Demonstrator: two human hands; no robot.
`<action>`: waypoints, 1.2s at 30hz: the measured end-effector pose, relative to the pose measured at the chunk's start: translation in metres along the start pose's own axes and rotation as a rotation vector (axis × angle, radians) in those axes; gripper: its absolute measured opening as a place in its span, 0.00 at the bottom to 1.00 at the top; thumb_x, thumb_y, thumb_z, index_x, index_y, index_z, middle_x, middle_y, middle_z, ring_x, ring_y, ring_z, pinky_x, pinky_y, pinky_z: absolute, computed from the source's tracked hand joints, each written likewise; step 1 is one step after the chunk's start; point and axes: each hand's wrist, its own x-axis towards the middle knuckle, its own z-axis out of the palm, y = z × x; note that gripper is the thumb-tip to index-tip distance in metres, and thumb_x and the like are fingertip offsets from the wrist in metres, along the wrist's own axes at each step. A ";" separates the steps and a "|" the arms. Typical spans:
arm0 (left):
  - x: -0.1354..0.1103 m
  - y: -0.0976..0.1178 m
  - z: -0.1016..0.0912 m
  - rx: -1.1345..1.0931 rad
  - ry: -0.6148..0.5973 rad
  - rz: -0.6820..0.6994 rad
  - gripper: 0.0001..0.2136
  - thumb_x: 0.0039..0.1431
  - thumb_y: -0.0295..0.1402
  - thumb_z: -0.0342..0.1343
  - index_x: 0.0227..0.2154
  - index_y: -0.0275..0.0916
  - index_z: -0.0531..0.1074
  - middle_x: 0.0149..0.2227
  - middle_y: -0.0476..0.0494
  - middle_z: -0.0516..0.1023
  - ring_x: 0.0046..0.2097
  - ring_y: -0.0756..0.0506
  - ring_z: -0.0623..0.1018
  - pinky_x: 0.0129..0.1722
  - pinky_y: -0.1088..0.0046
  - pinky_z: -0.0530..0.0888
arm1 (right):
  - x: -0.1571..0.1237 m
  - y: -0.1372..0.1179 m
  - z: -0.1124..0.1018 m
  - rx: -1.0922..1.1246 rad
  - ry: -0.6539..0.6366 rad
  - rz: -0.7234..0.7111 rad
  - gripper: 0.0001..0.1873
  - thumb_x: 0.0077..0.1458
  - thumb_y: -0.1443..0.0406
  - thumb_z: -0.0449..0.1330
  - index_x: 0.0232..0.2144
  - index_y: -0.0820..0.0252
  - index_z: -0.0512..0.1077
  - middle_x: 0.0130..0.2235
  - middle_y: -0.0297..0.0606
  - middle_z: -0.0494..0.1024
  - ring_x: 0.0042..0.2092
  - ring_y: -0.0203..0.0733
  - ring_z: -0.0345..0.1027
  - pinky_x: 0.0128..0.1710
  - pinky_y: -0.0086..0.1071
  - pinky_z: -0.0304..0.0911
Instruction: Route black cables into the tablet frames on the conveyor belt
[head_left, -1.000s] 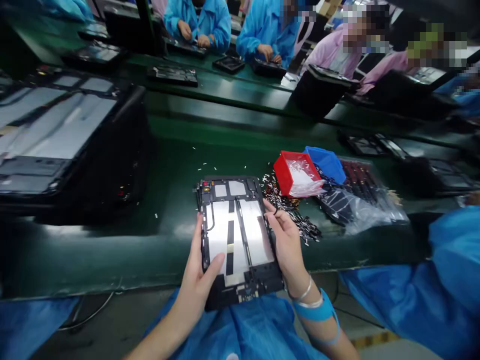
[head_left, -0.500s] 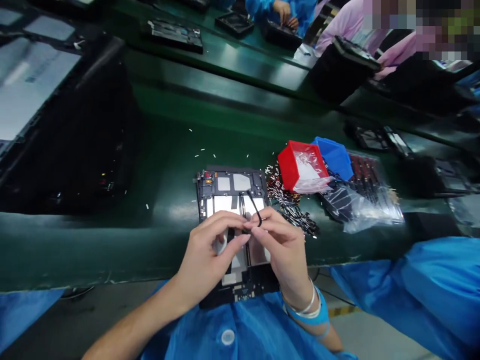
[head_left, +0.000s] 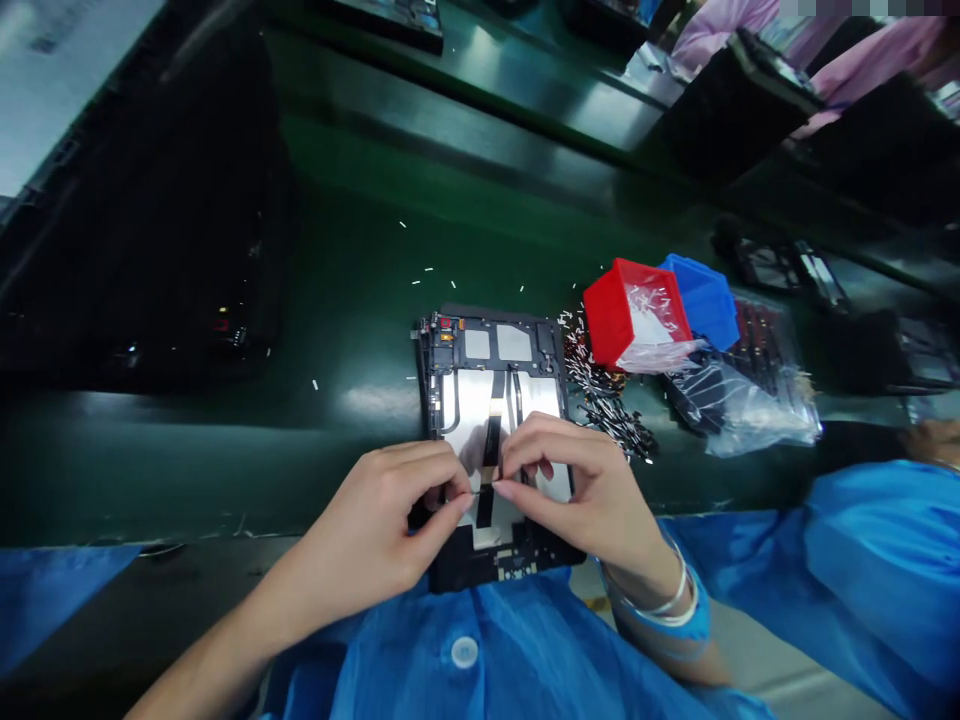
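Note:
An opened tablet [head_left: 514,345], with pale battery panels and dark circuit parts, lies at the table's front edge. Down its middle runs a black flex cable [head_left: 492,432] with gold-coloured patches. My left hand [head_left: 401,510] is over the tablet's lower left, thumb and forefinger pinched together. My right hand [head_left: 574,475] pinches in the same way just right of the cable, fingertips almost meeting the left ones. A thin dark sliver shows between the two pinches, too small to name.
Right of the tablet are loose small parts [head_left: 611,420], a red bin [head_left: 609,315], a blue bin [head_left: 705,300] and a clear plastic bag [head_left: 765,425]. A large dark case [head_left: 150,240] stands at left. A neighbour's blue sleeve [head_left: 885,560] is at right.
Both hands have moved lower on the tablet. The black strip that curved up at the right fingers is no longer raised there. The view has shifted, so the tablet appears further right.

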 end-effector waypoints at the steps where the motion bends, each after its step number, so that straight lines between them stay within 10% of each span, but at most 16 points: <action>1: -0.003 0.000 -0.003 0.020 -0.010 -0.004 0.09 0.60 0.29 0.51 0.24 0.40 0.68 0.24 0.51 0.71 0.25 0.51 0.70 0.24 0.76 0.64 | 0.003 -0.003 0.002 -0.003 -0.035 0.012 0.05 0.50 0.71 0.63 0.25 0.59 0.74 0.27 0.32 0.75 0.27 0.31 0.63 0.24 0.26 0.58; 5: -0.015 -0.009 -0.012 0.082 0.029 -0.065 0.03 0.60 0.30 0.53 0.31 0.40 0.70 0.26 0.53 0.72 0.26 0.53 0.70 0.25 0.78 0.65 | 0.018 -0.007 0.009 -0.003 -0.147 0.137 0.05 0.49 0.70 0.62 0.23 0.60 0.71 0.25 0.32 0.72 0.26 0.29 0.59 0.22 0.25 0.53; 11: -0.028 -0.041 -0.012 0.473 0.417 0.039 0.12 0.62 0.34 0.52 0.47 0.35 0.66 0.38 0.43 0.77 0.36 0.47 0.77 0.34 0.72 0.74 | 0.036 0.007 0.021 0.048 -0.108 0.435 0.08 0.48 0.64 0.61 0.21 0.60 0.67 0.17 0.24 0.59 0.20 0.28 0.47 0.20 0.26 0.45; 21: -0.031 -0.062 -0.002 0.666 0.290 0.424 0.16 0.58 0.22 0.52 0.50 0.30 0.69 0.50 0.29 0.74 0.47 0.37 0.77 0.43 0.60 0.78 | 0.043 0.008 0.021 -0.058 -0.175 0.447 0.07 0.46 0.66 0.58 0.19 0.60 0.65 0.18 0.27 0.65 0.21 0.27 0.53 0.20 0.25 0.47; 36: -0.021 -0.055 0.000 0.869 0.240 0.448 0.16 0.54 0.17 0.48 0.46 0.31 0.70 0.49 0.29 0.76 0.46 0.37 0.77 0.36 0.63 0.76 | 0.055 0.018 0.011 0.078 -0.160 0.433 0.04 0.50 0.67 0.60 0.25 0.62 0.70 0.20 0.28 0.66 0.22 0.28 0.57 0.22 0.25 0.52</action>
